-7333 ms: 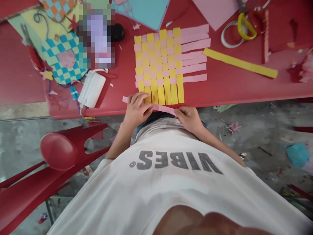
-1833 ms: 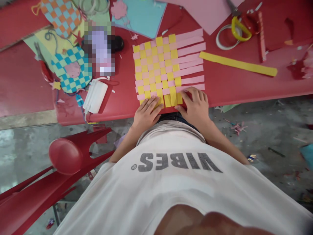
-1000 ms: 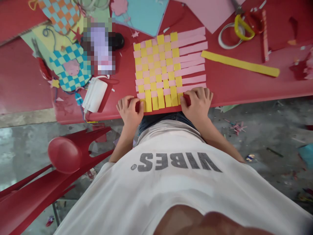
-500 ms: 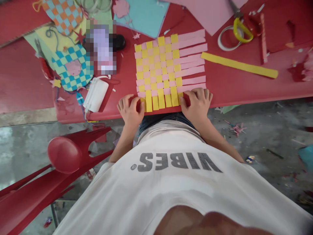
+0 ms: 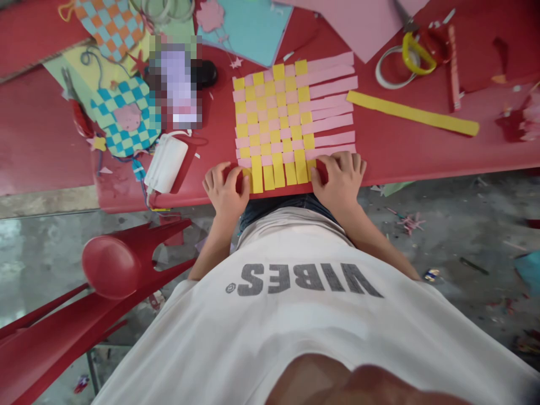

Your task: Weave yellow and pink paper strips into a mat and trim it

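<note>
A woven paper mat (image 5: 274, 121) of yellow and pink strips lies flat on the red table in front of me. Loose pink strip ends stick out from its right side, and yellow ends hang toward my body along its near edge. At the near left corner, my left hand (image 5: 225, 187) pinches the mat between thumb and index finger. My right hand (image 5: 341, 175) does likewise at the near right corner, its other fingers curled on the table. The fingertips are partly hidden. A single yellow paper strip (image 5: 413, 114) lies apart, to the right of the mat.
Yellow-handled scissors (image 5: 417, 56) and a white tape roll (image 5: 390, 72) sit at the far right. Left are a white power bank (image 5: 166, 164), red-handled pliers (image 5: 78, 115) and a blue-green woven piece (image 5: 122, 135). A red chair (image 5: 113, 264) stands beside me.
</note>
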Motion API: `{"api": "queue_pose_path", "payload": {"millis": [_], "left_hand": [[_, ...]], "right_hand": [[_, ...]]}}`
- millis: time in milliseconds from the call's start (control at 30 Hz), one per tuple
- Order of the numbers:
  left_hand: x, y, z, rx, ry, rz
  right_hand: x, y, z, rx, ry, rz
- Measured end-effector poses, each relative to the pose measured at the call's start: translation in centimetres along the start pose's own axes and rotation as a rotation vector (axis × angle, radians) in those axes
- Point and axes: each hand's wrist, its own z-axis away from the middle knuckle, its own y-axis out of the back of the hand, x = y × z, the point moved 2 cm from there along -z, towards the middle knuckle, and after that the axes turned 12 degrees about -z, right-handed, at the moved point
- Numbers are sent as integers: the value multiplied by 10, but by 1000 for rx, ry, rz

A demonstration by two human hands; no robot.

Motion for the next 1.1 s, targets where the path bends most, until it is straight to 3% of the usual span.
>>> {"api": "queue_pose_path", "payload": {"millis": [500, 767, 867, 1000, 1100], "left_hand": [[-1, -2, -1, 26, -2, 25], [-2, -5, 0, 63, -28, 58], [-3, -4, 2, 112, -47, 69], [-2, 2, 3, 117, -66, 98], [0, 12, -8, 99, -91, 144]], "right_hand": [[-1, 3, -2, -13, -5, -7], [4, 1, 1, 52, 32, -104], [29, 14, -8, 150, 64, -209], [93, 50, -24, 261, 64, -150], [136, 73, -23, 183, 27, -21]]}}
